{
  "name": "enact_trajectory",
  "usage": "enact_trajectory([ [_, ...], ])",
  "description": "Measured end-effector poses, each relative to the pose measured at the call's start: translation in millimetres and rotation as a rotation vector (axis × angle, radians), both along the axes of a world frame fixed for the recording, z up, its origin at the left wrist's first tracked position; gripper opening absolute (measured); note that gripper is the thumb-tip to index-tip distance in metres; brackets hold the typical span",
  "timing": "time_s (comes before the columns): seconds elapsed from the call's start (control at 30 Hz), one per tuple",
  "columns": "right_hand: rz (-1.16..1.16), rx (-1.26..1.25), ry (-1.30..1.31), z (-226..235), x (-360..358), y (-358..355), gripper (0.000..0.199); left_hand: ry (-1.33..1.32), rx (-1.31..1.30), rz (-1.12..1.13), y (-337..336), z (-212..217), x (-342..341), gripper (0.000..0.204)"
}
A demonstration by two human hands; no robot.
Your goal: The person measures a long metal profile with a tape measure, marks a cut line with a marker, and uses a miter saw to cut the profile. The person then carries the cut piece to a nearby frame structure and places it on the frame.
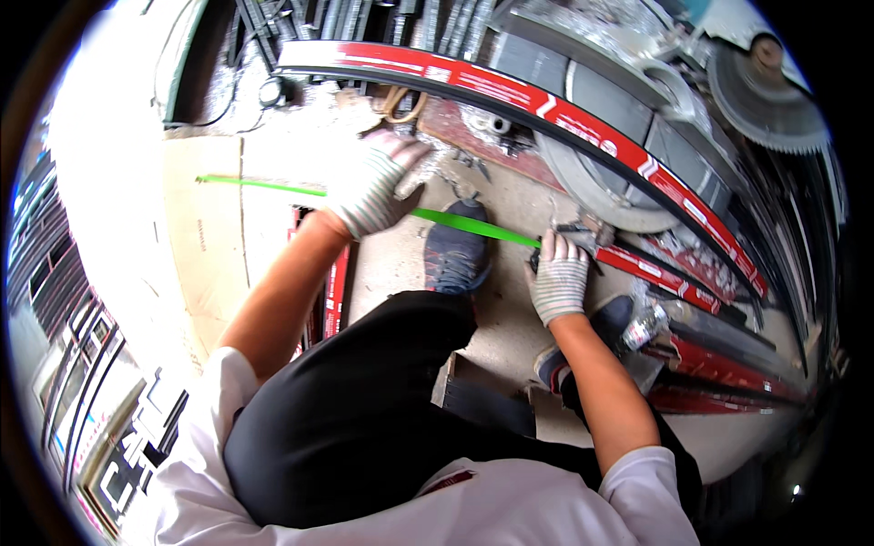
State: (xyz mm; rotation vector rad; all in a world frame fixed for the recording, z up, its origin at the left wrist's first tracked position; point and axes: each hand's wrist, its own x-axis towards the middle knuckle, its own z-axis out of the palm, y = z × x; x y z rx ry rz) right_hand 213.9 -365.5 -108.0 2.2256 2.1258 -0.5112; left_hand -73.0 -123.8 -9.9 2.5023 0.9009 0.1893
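Across the concrete floor where you crouch, the largest thing is the long curved red and black strip, which arcs from the far left of the floor down toward its right edge. Behind that arc, at the floor's far right corner, stands a saw with a round toothed blade. On the left side of the floor lies a flat sheet of cardboard, bright with glare. More red and black strips lie stacked along the right edge, just beside your right knee.

Your dark shoe is planted near the middle of the floor, and the green strap runs over it, stretched in a nearly straight line from above the cardboard to your right side. Your left hand, in a knit work glove, is closed around the strap part way along it, the fingers curled over it. Your right hand, gloved the same way, is closed at the strap's right end, where it meets a small metal tool; the fingers hide whether they grip the strap, the tool or both.

A small crumpled silvery object lies just to the right of your right forearm, against the stacked strips. No box, bin or tray shows clearly enough to tell its contents.
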Motion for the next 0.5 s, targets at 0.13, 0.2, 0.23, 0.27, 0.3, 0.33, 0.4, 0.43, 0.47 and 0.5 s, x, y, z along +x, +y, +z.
enact_trajectory([
  [0.13,0.076,-0.053,-0.003,3,4,6,0.082,0.053,-0.131,-0.132,-19,-24,0,0.049],
  [0.2,0.129,-0.078,0.02,9,9,8,0.079,0.102,-0.163,-0.146,-22,-23,-2,0.049],
  [0.23,0.124,-0.14,0.028,12,13,8,0.076,0.108,-0.177,-0.155,-25,-24,-1,0.05],
  [0.27,0.145,-0.126,0.046,14,19,8,0.073,0.145,-0.231,-0.127,-26,-25,0,0.052],
  [0.3,0.165,-0.111,0.064,16,23,8,0.071,0.18,-0.264,-0.132,-27,-25,-3,0.052],
  [0.33,0.174,-0.13,0.139,26,29,11,0.059,0.209,-0.297,-0.14,-28,-27,-4,0.052],
  [0.4,0.181,-0.14,0.249,35,39,10,0.05,0.219,-0.322,-0.148,-30,-30,-6,0.053],
  [0.43,0.178,-0.145,0.296,41,45,11,0.045,0.221,-0.39,-0.149,-29,-28,-3,0.054],
  [0.47,0.152,-0.172,0.324,54,45,18,0.032,0.233,-0.459,-0.142,-28,-20,-2,0.054],
  [0.5,0.144,-0.226,0.346,62,48,23,0.03,0.245,-0.528,-0.136,-28,-13,-1,0.055],
])
